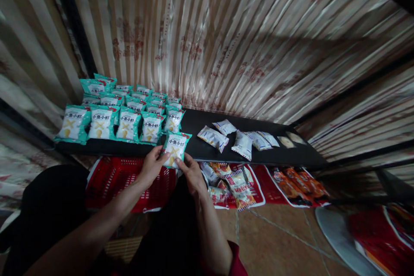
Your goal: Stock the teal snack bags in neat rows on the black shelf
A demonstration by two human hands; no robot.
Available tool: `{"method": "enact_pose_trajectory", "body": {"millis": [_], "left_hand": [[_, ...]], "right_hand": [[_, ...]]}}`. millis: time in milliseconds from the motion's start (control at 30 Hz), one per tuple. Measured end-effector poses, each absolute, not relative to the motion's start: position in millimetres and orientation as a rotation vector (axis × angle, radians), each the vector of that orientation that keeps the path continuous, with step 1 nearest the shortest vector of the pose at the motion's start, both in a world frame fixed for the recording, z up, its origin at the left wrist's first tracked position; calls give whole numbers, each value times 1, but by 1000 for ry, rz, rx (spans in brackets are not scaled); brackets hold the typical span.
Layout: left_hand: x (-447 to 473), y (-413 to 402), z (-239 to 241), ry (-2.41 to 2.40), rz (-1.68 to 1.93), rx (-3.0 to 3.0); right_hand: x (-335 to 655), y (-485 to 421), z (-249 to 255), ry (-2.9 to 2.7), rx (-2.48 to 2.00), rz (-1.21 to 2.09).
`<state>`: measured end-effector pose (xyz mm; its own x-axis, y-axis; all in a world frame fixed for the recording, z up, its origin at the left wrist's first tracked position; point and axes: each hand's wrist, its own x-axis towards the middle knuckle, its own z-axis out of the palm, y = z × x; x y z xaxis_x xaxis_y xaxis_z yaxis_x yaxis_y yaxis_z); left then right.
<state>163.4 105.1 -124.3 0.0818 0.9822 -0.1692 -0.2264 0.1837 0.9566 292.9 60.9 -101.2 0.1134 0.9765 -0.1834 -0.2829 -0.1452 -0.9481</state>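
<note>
Between my two hands is a teal-and-white snack bag [175, 148], held upright at the front edge of a black shelf [190, 123]. My left hand [152, 161] grips its left side, thumb across the front. At its lower right corner my right hand [191, 171] pinches it, thumb on the front. Just left of the held bag, several matching snack bags [128, 124] stand in rows on the shelf, their fronts facing me. Right of it, several white snack packets [242, 143] with striped ends lie flat and loosely scattered.
Below the shelf sit a red basket [127, 168], another with several orange-and-white packets [238, 185], and one with orange packets [299, 183]. Two pale round items [286, 142] lie at the shelf's right end. Striped curtain [200, 30] hangs behind. A grey rounded object [336, 235] is at lower right.
</note>
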Motion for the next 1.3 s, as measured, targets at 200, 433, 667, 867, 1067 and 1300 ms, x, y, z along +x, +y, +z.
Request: {"method": "enact_pose_trajectory", "body": {"millis": [200, 433, 667, 867, 1067, 1300], "left_hand": [[166, 111, -139, 1155, 1144, 1105], [166, 100, -146, 1363, 1170, 1607], [178, 97, -150, 1311, 1158, 1941], [176, 106, -157, 1340, 1150, 2051], [169, 114, -165, 1377, 1133, 2100], [163, 118, -168, 1401, 1158, 2131]], "right_hand": [[294, 71, -116, -797, -1214, 1265], [308, 105, -138, -872, -1317, 1035], [314, 136, -146, -990, -1471, 850], [315, 152, -159, -1030, -1460, 818], [309, 163, -161, -1039, -1446, 780], [311, 165, -159, -1109, -1401, 853]]}}
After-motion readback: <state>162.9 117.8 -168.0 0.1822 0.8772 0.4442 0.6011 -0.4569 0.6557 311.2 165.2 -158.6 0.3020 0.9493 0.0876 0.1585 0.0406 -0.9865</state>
